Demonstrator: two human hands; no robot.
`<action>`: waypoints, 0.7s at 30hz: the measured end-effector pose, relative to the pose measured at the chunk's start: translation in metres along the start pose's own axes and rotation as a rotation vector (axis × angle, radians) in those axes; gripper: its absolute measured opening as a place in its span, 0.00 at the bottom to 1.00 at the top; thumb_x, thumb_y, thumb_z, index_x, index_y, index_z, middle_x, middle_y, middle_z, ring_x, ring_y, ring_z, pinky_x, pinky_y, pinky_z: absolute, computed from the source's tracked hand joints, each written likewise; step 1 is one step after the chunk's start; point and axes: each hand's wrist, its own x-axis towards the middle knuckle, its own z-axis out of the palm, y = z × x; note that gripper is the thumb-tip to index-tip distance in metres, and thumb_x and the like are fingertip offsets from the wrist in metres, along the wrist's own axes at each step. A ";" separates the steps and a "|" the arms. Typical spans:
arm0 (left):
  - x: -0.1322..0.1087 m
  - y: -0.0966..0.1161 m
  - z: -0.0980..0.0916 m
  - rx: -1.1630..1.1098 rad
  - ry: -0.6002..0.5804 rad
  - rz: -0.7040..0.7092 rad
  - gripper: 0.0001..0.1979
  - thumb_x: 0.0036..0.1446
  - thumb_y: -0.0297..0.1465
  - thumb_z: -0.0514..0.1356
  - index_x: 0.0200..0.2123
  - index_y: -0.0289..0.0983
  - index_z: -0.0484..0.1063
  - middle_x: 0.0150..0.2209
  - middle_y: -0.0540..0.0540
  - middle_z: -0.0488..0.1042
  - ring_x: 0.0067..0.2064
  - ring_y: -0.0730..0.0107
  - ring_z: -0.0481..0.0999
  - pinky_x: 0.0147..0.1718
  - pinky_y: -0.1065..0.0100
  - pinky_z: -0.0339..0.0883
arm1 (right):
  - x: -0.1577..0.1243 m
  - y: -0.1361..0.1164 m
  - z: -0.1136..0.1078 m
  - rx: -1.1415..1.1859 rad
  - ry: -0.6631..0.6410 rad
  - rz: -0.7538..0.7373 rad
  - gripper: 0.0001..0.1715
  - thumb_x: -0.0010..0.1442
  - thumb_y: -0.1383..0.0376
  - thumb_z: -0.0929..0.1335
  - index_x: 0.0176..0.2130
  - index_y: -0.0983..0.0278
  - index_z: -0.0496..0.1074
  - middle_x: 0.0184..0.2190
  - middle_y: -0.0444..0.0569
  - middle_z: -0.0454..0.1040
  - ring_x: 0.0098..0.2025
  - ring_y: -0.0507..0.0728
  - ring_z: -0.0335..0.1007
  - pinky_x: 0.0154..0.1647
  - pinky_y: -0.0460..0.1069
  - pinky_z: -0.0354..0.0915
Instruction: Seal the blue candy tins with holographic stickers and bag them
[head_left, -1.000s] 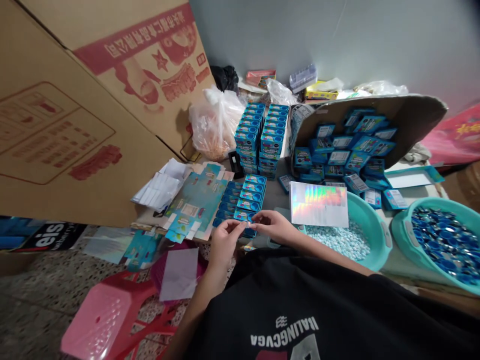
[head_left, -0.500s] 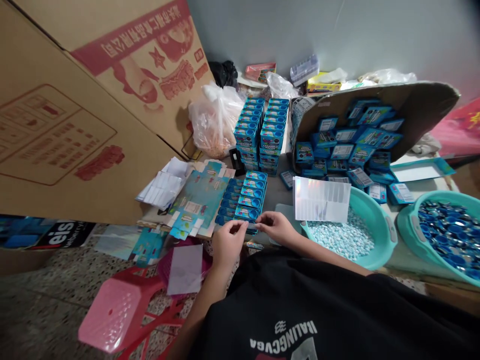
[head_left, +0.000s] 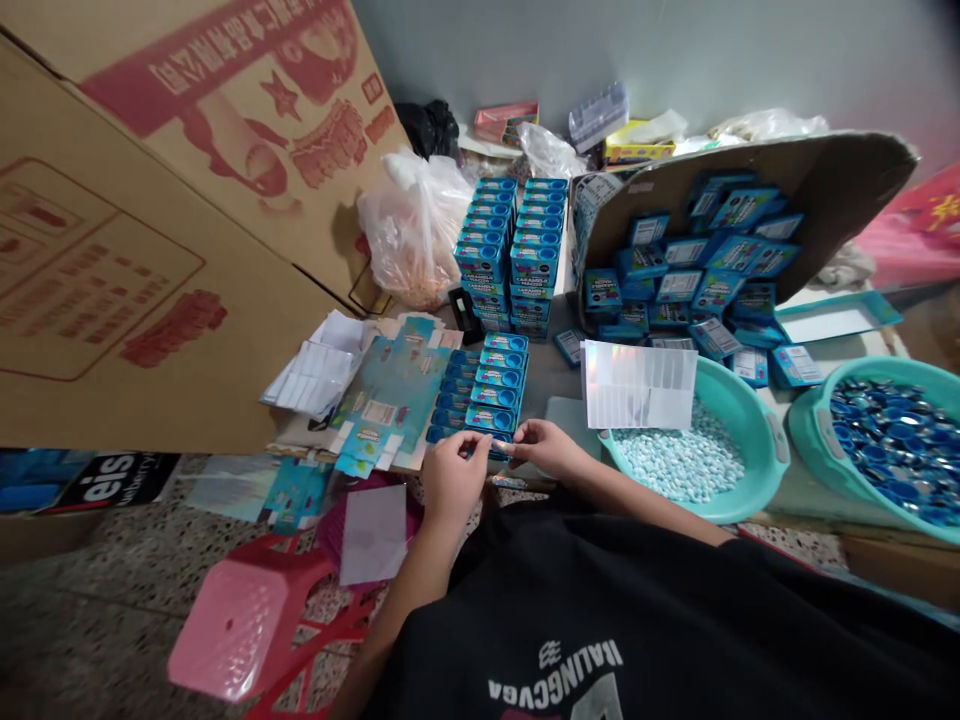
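Observation:
My left hand (head_left: pixel 454 475) and my right hand (head_left: pixel 551 450) meet at the near end of a row of small blue boxes (head_left: pixel 495 393) with round windows. Both are closed in a pinch, fingertips close together over the nearest box. Whatever sits between them is too small to make out. Left of that row lie more blue boxes (head_left: pixel 456 385) on their sides. A shiny sheet with rows of pale strips (head_left: pixel 637 385) rests on a turquoise basin (head_left: pixel 765 470) of pale blue candies (head_left: pixel 682 455), to the right of my right hand.
Stacked blue boxes (head_left: pixel 534 265) stand behind. An open carton (head_left: pixel 862 170) holds loose blue boxes. Another basin (head_left: pixel 814 440) of blue-and-silver pieces is at right. Flattened packaging (head_left: pixel 401 375) and white papers (head_left: pixel 319 370) lie left, beside a big cardboard box (head_left: pixel 150 220). A pink stool (head_left: pixel 225 625) stands below.
The view has shifted slightly, so the tabletop things sit a little higher and further left. Both hands stay pinched by the nearest box, with small finger movements.

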 end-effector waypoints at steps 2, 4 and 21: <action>0.000 0.001 -0.002 -0.027 -0.027 -0.011 0.12 0.57 0.40 0.61 0.29 0.40 0.77 0.31 0.48 0.79 0.33 0.65 0.75 0.34 0.67 0.64 | 0.000 -0.004 -0.002 -0.022 -0.040 0.003 0.21 0.48 0.59 0.78 0.28 0.62 0.63 0.19 0.39 0.72 0.25 0.53 0.74 0.27 0.44 0.63; 0.000 0.002 -0.004 -0.050 -0.045 -0.011 0.12 0.56 0.41 0.61 0.30 0.40 0.77 0.30 0.48 0.79 0.33 0.65 0.75 0.35 0.67 0.64 | -0.001 -0.006 -0.005 -0.129 -0.044 -0.009 0.20 0.48 0.57 0.78 0.27 0.63 0.65 0.19 0.41 0.74 0.24 0.51 0.71 0.25 0.44 0.60; 0.002 0.004 -0.014 -0.118 -0.046 0.007 0.12 0.57 0.41 0.61 0.30 0.39 0.78 0.29 0.50 0.78 0.30 0.69 0.71 0.31 0.69 0.63 | -0.012 -0.007 -0.012 -0.500 0.055 -0.259 0.19 0.58 0.51 0.66 0.28 0.64 0.69 0.23 0.42 0.66 0.27 0.51 0.58 0.28 0.47 0.52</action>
